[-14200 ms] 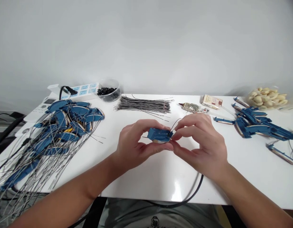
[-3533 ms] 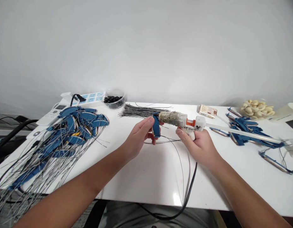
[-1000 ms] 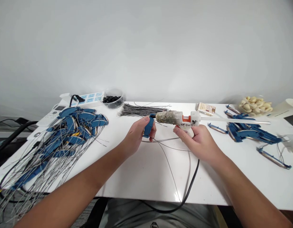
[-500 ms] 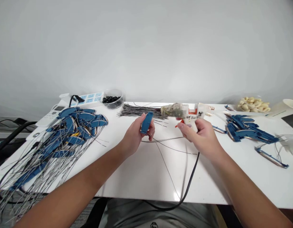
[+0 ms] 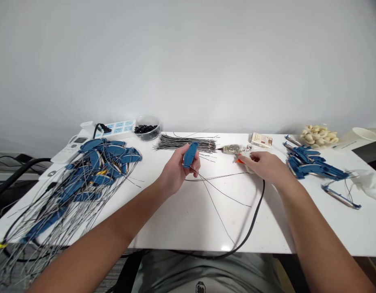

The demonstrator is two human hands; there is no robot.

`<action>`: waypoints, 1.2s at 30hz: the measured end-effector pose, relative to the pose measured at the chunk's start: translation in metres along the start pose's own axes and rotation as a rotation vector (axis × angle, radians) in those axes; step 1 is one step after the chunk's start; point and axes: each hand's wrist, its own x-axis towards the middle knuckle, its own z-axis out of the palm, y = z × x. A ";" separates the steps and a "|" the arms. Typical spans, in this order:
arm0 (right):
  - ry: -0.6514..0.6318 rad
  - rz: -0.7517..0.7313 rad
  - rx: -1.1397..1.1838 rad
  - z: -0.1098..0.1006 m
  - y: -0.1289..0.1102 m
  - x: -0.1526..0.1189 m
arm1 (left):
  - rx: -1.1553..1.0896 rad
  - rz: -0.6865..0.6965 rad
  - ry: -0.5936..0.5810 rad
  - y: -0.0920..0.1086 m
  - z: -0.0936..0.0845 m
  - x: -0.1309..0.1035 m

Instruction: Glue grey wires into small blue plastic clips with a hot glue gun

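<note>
Between the thumb and fingers of my left hand (image 5: 178,169) is a small blue curved piece (image 5: 190,154), held upright, with thin dark wires (image 5: 220,188) trailing from it to the right and down. My right hand (image 5: 262,165) is closed on a white hot glue gun (image 5: 235,149) with an orange trigger, low at the table, its nozzle pointing left. The nozzle tip is close to a bundle of dark wires (image 5: 188,142) lying behind my left hand. A black cord (image 5: 255,221) runs from the gun towards me.
Wired blue pieces (image 5: 110,152) heap on the left beside a power strip (image 5: 120,127) and a tub of black bits (image 5: 146,129). At right are more blue pieces (image 5: 309,162), a small box (image 5: 261,140), pale shell-like pieces (image 5: 318,135) and a paper cup (image 5: 360,138).
My right hand has lowered the glue gun towards the table and slightly right, uncovering the small box. My left hand still holds the blue piece, now turned a little.
</note>
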 end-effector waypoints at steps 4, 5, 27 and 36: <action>0.192 0.098 -0.092 -0.005 -0.010 -0.007 | -0.061 0.038 0.017 0.004 -0.004 0.003; 0.254 0.074 -0.058 -0.003 -0.015 -0.009 | -0.082 0.041 0.018 0.005 -0.005 0.003; -0.211 -0.496 0.494 0.032 -0.076 -0.026 | -0.015 0.055 -0.007 0.007 0.001 -0.003; -0.123 -0.434 0.871 0.033 -0.064 -0.021 | 0.117 -0.018 -0.072 -0.006 0.007 -0.007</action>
